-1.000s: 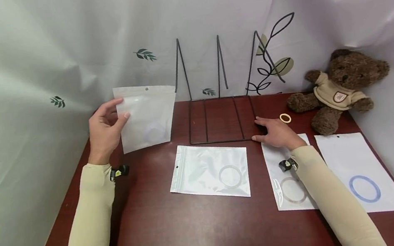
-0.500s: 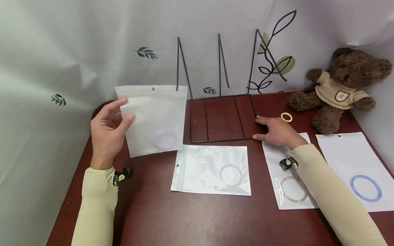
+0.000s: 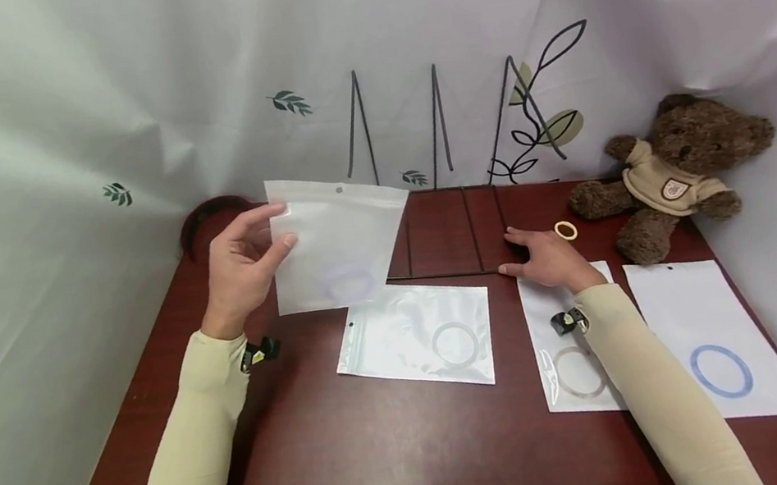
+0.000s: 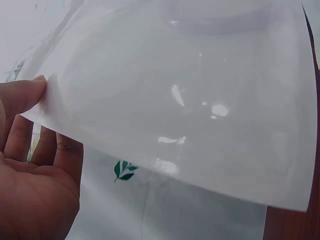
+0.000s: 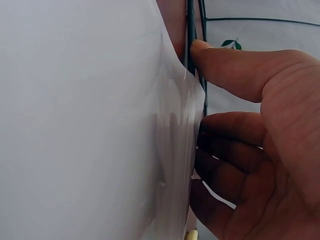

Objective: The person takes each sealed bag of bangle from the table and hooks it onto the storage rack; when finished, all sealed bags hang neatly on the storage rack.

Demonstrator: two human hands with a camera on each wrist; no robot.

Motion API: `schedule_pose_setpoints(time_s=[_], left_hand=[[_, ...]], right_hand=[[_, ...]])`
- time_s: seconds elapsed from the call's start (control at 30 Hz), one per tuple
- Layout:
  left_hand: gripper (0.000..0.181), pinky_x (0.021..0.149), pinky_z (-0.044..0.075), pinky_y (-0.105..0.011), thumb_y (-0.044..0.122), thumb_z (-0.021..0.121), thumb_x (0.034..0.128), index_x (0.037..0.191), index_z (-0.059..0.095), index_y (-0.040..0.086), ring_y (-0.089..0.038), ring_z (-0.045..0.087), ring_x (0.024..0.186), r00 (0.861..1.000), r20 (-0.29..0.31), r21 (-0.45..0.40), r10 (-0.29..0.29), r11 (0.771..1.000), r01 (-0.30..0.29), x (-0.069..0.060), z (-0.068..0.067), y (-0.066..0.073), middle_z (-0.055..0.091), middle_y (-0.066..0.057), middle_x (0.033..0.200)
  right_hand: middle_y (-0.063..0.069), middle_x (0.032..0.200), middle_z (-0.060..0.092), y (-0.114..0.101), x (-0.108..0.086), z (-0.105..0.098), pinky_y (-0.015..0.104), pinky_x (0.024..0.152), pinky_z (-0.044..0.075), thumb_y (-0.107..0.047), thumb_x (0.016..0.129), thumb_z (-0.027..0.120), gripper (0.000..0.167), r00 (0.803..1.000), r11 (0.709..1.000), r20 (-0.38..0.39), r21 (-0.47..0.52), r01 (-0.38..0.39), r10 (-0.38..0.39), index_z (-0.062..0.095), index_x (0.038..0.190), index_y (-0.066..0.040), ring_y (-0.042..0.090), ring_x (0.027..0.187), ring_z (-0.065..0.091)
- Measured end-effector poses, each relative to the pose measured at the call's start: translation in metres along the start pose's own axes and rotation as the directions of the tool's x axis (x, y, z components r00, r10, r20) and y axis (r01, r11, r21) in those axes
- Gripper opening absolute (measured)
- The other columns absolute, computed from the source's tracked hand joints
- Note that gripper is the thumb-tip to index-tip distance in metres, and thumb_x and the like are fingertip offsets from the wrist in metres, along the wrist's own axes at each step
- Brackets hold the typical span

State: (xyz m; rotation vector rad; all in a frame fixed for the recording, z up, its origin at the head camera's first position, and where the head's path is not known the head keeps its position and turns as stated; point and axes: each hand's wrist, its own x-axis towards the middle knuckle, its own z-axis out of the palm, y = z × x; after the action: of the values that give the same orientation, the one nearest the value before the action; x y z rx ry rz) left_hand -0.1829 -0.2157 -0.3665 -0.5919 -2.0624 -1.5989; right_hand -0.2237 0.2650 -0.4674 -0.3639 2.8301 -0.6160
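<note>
My left hand (image 3: pixel 239 268) pinches the left edge of a white zip bag (image 3: pixel 329 242) between thumb and fingers, holding it upright above the table. Through its film shows a pale purple ring (image 3: pixel 349 283), also visible as a faint purple band (image 4: pixel 225 25) in the left wrist view. My right hand (image 3: pixel 547 257) rests at the front right corner of a black wire rack (image 3: pixel 472 231), thumb and fingers spread apart. In the right wrist view the thumb (image 5: pixel 235 70) touches a rack rod, and another bag (image 5: pixel 90 120) blocks part of the view.
A bag with a clear ring (image 3: pixel 388 342) lies before the rack. Two more bags, one with a brownish ring (image 3: pixel 560 380) and one with a blue ring (image 3: pixel 721 371), lie at right. A small yellow ring (image 3: pixel 566 231) and a teddy bear (image 3: pixel 678 177) are behind them.
My left hand has carried the bag to the right and slightly toward me, so it covers the rack's left side. The right hand stays at the rack's corner.
</note>
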Motion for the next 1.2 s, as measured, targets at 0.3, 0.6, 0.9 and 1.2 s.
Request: schedule_pose_setpoints(time_s=[0.3,0.6,0.9,1.2], left_hand=[[0.043,0.069,0.057,-0.02,-0.011,0.077,0.0891,0.13,0.072,0.001,-0.005,0.075,0.091,1.0,0.005,-0.048,0.026,0.999,-0.025,0.006,0.015,0.004,0.078,0.008,0.109],[0.04,0.077,0.061,-0.022,0.0,0.078,0.0928,0.132,0.072,0.002,-0.009,0.077,0.093,1.0,-0.025,-0.083,-0.014,0.996,0.012,0.012,0.022,-0.007,0.078,0.006,0.114],[0.041,0.074,0.06,-0.022,-0.006,0.077,0.0913,0.131,0.07,-0.003,-0.01,0.078,0.093,0.998,-0.051,-0.15,0.03,0.988,-0.037,0.014,0.027,-0.007,0.078,0.004,0.114],[0.041,0.076,0.062,-0.023,-0.006,0.076,0.092,0.133,0.07,-0.002,-0.01,0.078,0.094,0.999,-0.032,-0.163,0.011,0.986,-0.016,0.013,0.031,-0.008,0.077,0.003,0.119]], right_hand=[[0.018,0.169,0.037,0.001,0.001,0.002,0.062,0.122,0.034,-0.042,0.098,0.075,0.08,1.0,1.0,0.004,0.002,0.005,-0.006,0.044,0.16,-0.001,0.045,0.155,0.035],[0.018,0.17,0.037,0.001,0.001,0.001,0.062,0.122,0.034,-0.044,0.098,0.074,0.081,1.0,1.0,-0.002,0.015,-0.001,0.001,0.043,0.16,-0.002,0.045,0.155,0.035],[0.019,0.169,0.038,0.0,0.0,0.002,0.063,0.121,0.034,-0.045,0.098,0.075,0.081,1.0,1.0,-0.011,0.016,-0.009,0.01,0.044,0.16,-0.002,0.046,0.154,0.035],[0.019,0.169,0.036,-0.002,-0.002,0.001,0.063,0.122,0.033,-0.042,0.099,0.074,0.08,1.0,1.0,-0.011,0.008,-0.011,0.011,0.043,0.16,-0.002,0.046,0.155,0.035]])
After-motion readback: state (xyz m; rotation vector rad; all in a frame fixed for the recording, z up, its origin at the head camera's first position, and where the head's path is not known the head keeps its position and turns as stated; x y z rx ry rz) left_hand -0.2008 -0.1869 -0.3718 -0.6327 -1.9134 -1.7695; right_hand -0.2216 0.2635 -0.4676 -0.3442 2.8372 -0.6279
